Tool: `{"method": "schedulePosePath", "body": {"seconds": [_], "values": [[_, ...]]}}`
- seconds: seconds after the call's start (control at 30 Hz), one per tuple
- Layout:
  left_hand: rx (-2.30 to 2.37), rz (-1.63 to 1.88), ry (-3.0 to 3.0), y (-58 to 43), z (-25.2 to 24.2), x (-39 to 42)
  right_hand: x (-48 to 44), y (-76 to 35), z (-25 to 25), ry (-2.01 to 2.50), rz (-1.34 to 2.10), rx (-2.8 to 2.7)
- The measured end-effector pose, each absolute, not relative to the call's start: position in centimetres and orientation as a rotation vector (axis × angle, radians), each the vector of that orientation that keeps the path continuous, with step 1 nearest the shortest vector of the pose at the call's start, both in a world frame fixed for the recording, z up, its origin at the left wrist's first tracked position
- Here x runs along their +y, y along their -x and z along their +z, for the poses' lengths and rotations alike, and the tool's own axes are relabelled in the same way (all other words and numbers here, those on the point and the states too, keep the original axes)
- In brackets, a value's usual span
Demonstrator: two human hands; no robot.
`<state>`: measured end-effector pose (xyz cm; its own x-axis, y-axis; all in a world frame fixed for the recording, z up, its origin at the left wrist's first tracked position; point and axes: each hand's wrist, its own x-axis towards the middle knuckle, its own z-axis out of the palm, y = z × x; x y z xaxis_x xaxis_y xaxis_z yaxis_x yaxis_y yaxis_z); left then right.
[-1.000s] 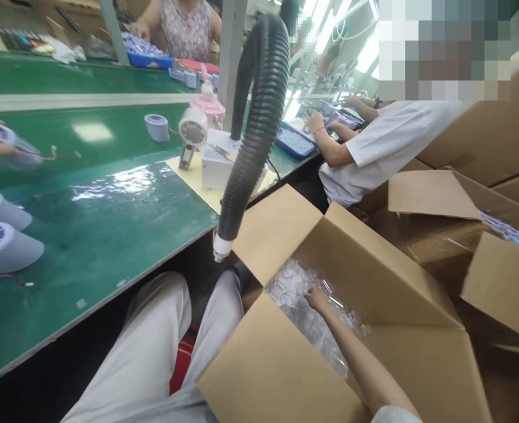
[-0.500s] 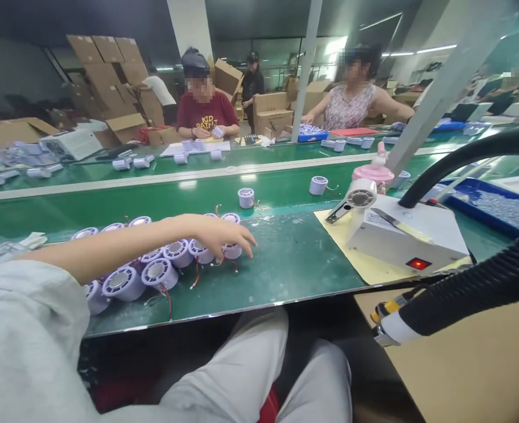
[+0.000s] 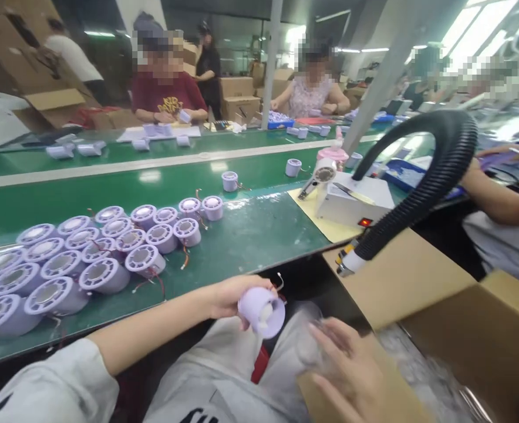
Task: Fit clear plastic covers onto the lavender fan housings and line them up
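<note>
My left hand (image 3: 228,296) is closed around a lilac cylindrical fan housing (image 3: 262,311), held over my lap just below the table's front edge. My right hand (image 3: 351,376) is a little to the right and lower, fingers spread, with a clear plastic part (image 3: 312,346) blurred against its fingertips. On the green table (image 3: 250,235) to the left lie several more lilac housings (image 3: 105,247) with thin wires.
An open cardboard box (image 3: 453,329) with clear plastic parts stands at my right. A black corrugated hose (image 3: 422,188) arches over a white machine (image 3: 356,202) on a yellow mat. Other people work across the belt and at the right.
My left hand has lifted one lilac housing off the table and brought it down to my lap. My right hand has come out of the box toward it.
</note>
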<state>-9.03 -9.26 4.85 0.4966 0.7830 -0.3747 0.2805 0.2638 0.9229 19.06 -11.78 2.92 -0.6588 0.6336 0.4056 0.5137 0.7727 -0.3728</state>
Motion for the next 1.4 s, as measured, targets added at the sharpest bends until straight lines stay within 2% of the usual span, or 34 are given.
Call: {"method": "schedulePosePath", "body": {"seconds": [0.1, 0.33, 0.47, 0.57, 0.7, 0.9, 1.03, 1.17, 1.3, 1.4], "values": [[0.851, 0.282, -1.073, 6.8, 4.2, -10.3, -12.6, -16.5, 3.6, 0.893, 0.200, -2.498], [1.031, 0.317, -1.872, 6.3, 6.3, -11.1, -11.9, -15.1, 3.5, 1.139, 0.427, -2.523], [1.129, 0.281, -1.998, 6.0, 5.9, -11.9, -11.7, -15.4, 3.0, 1.142, 0.565, -2.485], [1.135, 0.312, -1.971, 6.0, 5.4, -12.1, -11.7, -15.6, 3.2, 1.134, 0.821, -2.424], [1.232, 0.555, -1.880, 6.2, 4.8, -12.2, -12.1, -15.7, 4.3, 1.126, 1.217, -2.232], [1.114, 0.821, -1.806, 6.3, 2.7, -12.4, -12.6, -15.4, 4.6, 1.183, 1.261, -1.922], [0.960, 0.761, -1.868, 6.3, 1.9, -12.7, -12.1, -15.9, 4.4, 1.228, 1.401, -1.648], [0.942, 0.716, -1.563, 6.0, 2.3, -13.1, -11.6, -16.7, 4.0, 1.098, 1.545, -1.528], [0.961, 0.736, -1.207, 6.0, 2.6, -13.6, -12.3, -17.2, 3.1, 0.987, 1.297, -1.912], [0.949, 0.711, -1.240, 6.3, 2.5, -13.8, -12.9, -17.5, 2.6, 0.968, 1.166, -2.028]]}}
